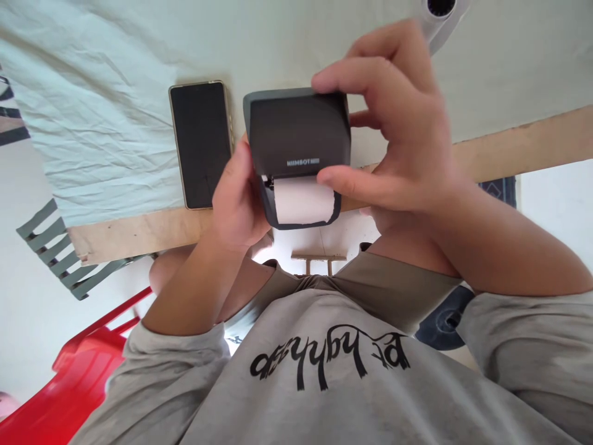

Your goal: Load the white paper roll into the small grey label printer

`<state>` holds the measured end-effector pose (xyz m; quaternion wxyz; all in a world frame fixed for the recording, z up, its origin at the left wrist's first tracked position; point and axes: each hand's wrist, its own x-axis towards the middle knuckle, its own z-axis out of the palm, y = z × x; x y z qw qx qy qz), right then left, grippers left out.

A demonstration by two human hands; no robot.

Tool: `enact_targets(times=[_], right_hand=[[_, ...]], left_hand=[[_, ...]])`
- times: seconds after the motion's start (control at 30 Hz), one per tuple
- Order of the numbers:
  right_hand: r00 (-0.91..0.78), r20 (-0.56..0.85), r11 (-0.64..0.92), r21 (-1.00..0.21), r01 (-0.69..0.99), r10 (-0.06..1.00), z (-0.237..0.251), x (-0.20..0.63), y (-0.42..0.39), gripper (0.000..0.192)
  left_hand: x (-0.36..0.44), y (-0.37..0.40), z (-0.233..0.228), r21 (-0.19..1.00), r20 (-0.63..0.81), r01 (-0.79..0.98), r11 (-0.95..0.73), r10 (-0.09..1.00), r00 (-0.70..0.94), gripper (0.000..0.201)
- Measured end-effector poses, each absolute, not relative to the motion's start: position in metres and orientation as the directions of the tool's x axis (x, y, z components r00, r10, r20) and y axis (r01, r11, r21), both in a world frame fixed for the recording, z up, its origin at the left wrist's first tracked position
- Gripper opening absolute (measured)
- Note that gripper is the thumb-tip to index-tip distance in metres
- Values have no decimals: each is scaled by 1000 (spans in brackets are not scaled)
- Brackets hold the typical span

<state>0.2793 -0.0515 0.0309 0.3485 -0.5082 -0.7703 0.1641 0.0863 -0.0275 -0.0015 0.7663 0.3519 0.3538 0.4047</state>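
A dark grey label printer point(299, 133) marked NIIMBOT is held up in front of me, over the table's near edge. White paper point(303, 204) shows in the gap at its near side, below the dark cover. My left hand point(238, 201) wraps round the printer's left side, thumb along the edge, its other fingers hidden beneath. My right hand point(398, 123) grips the cover from the right, with a fingertip on the far edge and the thumb at the near edge by the paper.
A phone point(201, 145) with a dark screen lies left of the printer on the pale green tablecloth point(106, 117). A white cylindrical object point(435, 25) is at the far right. The table's wooden edge point(134, 232) runs before my knees. A red plastic chair point(78, 377) is at lower left.
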Motion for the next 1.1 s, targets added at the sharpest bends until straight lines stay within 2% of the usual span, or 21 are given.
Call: enact_targets(times=[0.1, 0.23, 0.3, 0.4, 0.5, 0.57, 0.63, 0.7, 0.8, 0.87, 0.93, 1.1], right_hand=[[-111, 505, 417, -547, 726, 856, 38, 276, -56, 48], [143, 494, 304, -711, 634, 857, 40, 271, -52, 25], [242, 502, 290, -761, 580, 830, 36, 271, -46, 20], [257, 556, 319, -732, 602, 791, 26, 275, -38, 13], [84, 594, 358, -584, 729, 800, 21, 276, -37, 18], [-88, 515, 332, -404, 853, 852, 24, 272, -40, 21], [-176, 332, 260, -232, 937, 927, 33, 264, -44, 28], [-163, 111, 178, -134, 975, 980, 44, 257, -46, 32], [-115, -162, 110, -37, 993, 980, 57, 250, -46, 37], [-116, -223, 113, -24, 993, 968, 60, 251, -45, 36], [-140, -226, 130, -56, 990, 964, 60, 253, -44, 34], [-191, -97, 163, -240, 957, 977, 69, 267, -55, 28]], left_hand=[[83, -28, -9, 850, -255, -305, 429, 842, 475, 35], [81, -27, -19, 868, -136, -363, 340, 864, 486, 42], [81, -26, -20, 871, -133, -364, 330, 872, 471, 43], [81, -25, -20, 868, -190, -335, 366, 869, 458, 45], [81, -25, -19, 860, -230, -319, 399, 860, 456, 46], [82, -26, -19, 862, -208, -334, 380, 868, 451, 45], [83, -26, -18, 868, -191, -344, 359, 879, 437, 42], [84, -27, -16, 870, -196, -338, 357, 882, 428, 38], [85, -27, -13, 860, -233, -327, 393, 870, 434, 37], [84, -28, -12, 854, -238, -327, 406, 862, 447, 39], [83, -28, -12, 864, -229, -310, 398, 857, 461, 38], [83, -27, -11, 880, -216, -271, 390, 837, 503, 39]])
